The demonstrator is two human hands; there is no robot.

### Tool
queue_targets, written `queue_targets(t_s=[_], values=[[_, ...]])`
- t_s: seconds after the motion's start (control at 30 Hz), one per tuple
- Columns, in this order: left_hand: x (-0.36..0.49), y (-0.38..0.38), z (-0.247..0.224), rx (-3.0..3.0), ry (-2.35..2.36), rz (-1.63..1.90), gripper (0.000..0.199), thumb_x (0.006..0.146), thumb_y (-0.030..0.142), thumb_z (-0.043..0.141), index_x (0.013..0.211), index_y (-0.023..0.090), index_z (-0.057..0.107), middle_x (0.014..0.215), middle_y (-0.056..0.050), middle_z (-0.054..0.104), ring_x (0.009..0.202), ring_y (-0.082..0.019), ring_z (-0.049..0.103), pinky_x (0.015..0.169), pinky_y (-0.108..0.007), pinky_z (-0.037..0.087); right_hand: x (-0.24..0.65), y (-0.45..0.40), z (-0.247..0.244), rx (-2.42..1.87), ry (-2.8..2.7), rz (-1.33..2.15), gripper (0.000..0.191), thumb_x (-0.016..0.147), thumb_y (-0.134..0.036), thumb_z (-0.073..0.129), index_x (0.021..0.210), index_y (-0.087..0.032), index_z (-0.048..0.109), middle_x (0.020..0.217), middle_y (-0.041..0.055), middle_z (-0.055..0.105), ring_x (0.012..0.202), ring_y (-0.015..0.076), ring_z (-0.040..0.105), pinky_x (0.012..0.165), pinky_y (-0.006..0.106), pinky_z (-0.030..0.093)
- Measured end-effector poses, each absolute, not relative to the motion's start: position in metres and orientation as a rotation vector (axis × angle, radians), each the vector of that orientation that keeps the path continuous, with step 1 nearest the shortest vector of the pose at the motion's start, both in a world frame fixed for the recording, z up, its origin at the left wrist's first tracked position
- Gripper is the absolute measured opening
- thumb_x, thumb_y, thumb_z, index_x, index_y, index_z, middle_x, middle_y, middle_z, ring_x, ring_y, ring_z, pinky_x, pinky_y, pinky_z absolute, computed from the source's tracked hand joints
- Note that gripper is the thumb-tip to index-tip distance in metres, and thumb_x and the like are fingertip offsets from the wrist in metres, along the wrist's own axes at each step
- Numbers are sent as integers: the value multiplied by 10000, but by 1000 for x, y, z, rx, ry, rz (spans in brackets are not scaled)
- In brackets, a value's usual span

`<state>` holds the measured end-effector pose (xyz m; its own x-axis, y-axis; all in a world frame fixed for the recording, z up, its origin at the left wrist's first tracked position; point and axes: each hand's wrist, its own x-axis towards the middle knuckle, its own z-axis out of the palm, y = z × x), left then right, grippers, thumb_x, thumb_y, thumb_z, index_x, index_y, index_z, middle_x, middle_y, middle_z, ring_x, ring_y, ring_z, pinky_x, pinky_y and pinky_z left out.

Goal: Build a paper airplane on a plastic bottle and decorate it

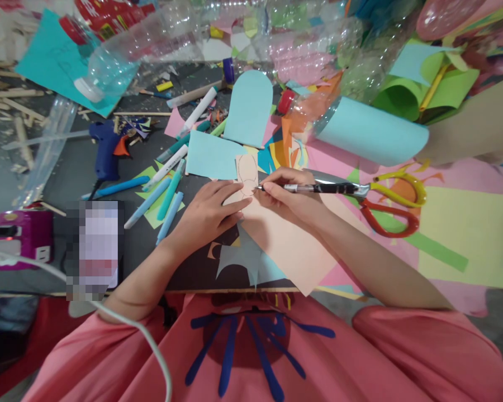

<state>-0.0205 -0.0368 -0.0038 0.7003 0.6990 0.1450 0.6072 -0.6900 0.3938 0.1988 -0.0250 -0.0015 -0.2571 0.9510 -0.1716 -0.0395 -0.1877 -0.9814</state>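
Observation:
A peach sheet of paper (293,240) lies at the middle of the table, with a drawn outline on its narrow upper part. My left hand (213,211) rests flat on the paper's left edge, its fingers spread. In my right hand (291,195) is a black pen (318,188), its tip touching the paper just right of the drawn lines. Scissors with yellow and red handles (392,223) lie right of my right hand, the blades partly behind the pen. A light blue paper rectangle (213,155) and a round-topped light blue piece (250,106) lie beyond the drawing.
Several markers (170,190) and a blue glue gun (105,148) are on the left, near a phone (98,240) and a magenta box (25,239). Clear plastic bottles (142,50) line the back. A bottle wrapped in light blue paper (373,131) and yellow paper (469,234) are at the right.

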Motion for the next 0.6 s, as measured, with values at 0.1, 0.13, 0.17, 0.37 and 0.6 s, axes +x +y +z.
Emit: queue_targets(t_s=[0.1,0.13,0.17,0.37,0.6], values=[[-19,-38,-3,2627,1048,378,303,956,232,512,1225,244,652,1358,-146,611,1281,-297,561,1057,-548,458,200,-26,4,-1292,-1399,1435,245,832,-353,644,658,-198,571,590,-38,570,546,84,502,559,249,409],[-19,-38,-3,2622,1053,371,308,955,233,515,1233,243,646,1362,-149,608,1286,-298,557,1060,-552,454,200,-26,5,-1331,-1433,1403,247,840,-326,622,638,-197,561,587,-34,574,546,86,499,551,248,395],[-19,-39,-3,2611,1057,366,315,953,233,517,1243,245,640,1370,-149,602,1293,-297,551,1067,-555,448,201,-26,6,-1361,-1463,1381,253,843,-308,603,621,-197,550,578,-33,572,544,88,495,547,249,384],[-18,-40,-4,2565,1035,353,349,954,238,524,1293,232,606,1397,-127,595,1348,-288,504,1113,-552,409,201,-25,4,-1461,-1605,1273,234,813,-268,569,595,-202,512,574,-33,558,563,105,487,569,272,361],[-20,-40,-7,2574,999,403,335,961,244,511,1276,227,623,1413,-135,580,1334,-303,518,1083,-544,438,200,-25,4,-1461,-1629,1272,230,813,-259,555,597,-206,497,589,-30,558,575,112,491,583,282,352]])
